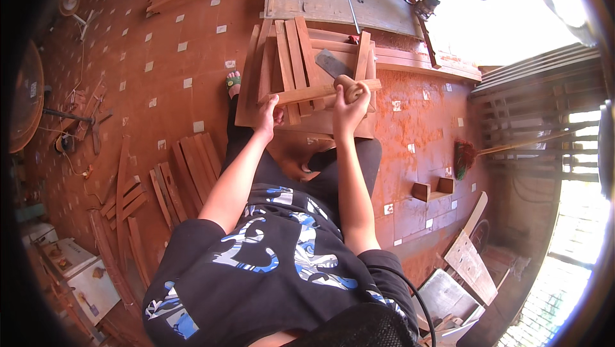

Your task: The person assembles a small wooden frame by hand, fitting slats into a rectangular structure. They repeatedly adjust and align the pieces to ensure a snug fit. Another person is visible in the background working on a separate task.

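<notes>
Over loose strips point(291, 52) on the bench point(251, 111) runs a wooden bar point(304, 94), left hand point(271, 119) clamped on its left end, right hand point(350, 108) clasping a round block point(346, 83); planks point(195, 161) near left, broom point(462, 160) right

Woodworking shop: floor-stacked planks point(194, 164), sawdust point(410, 82)

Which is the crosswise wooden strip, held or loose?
Held: the left hand grips the wooden strip near one end; the right hand is toward the other.
</notes>
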Tool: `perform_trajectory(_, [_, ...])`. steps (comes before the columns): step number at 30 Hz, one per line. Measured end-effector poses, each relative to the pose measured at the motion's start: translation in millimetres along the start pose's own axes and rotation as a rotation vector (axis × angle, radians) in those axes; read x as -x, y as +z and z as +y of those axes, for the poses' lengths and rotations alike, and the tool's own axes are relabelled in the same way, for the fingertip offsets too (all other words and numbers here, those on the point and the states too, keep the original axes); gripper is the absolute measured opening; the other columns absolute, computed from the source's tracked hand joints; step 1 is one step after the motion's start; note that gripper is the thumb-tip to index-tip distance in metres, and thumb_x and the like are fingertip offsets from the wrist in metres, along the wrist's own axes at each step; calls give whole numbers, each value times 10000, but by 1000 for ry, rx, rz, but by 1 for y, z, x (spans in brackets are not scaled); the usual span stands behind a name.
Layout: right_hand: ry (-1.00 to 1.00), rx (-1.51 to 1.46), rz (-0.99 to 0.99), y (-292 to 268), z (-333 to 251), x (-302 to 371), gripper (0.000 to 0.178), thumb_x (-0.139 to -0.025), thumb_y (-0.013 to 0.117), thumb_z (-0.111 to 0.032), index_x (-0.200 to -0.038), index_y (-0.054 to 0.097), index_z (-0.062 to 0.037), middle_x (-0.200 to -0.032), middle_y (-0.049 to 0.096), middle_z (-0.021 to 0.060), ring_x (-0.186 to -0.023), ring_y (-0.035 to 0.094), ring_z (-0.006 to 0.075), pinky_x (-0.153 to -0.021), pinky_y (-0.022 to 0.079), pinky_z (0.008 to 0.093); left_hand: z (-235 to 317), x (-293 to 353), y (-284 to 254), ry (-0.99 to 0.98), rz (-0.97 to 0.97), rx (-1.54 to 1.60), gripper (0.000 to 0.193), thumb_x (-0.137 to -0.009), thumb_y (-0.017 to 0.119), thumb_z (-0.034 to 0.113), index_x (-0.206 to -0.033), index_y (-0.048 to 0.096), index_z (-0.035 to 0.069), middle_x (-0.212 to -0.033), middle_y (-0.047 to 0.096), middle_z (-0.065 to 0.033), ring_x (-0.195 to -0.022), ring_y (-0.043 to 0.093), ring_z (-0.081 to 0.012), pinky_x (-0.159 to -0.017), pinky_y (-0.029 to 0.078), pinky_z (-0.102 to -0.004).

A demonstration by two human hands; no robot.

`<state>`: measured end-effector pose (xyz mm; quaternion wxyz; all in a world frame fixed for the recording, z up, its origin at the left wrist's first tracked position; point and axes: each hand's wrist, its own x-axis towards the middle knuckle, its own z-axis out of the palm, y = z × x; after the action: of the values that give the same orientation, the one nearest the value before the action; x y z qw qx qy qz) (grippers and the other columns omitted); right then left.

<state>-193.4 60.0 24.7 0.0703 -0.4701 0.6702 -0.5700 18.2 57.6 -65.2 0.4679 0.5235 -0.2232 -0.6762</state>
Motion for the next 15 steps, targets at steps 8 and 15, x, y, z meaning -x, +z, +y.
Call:
perform_trajectory(8, [57,199,-49,-9,-13,12,503,-896,751,-304,-1249,538,-15,-1224,606,228,-1132,609,421,-947,500,453,-11,-3,5,-11,-8,87,469,-936,591,569,-749,549,141,-543,470,3,-457,442,-129,-483,403,-316])
perform_trajectory(15, [155,345,-242,-15,-18,9,580,-898,718,-423,-1272,534,-19,-1139,663,276,-1024,658,463,-873,528,500,-16,-8,-6,-12,-46,81,412,-946,592,538,-800,549,155,-543,474,6,-411,434,-135,-434,381,-302])
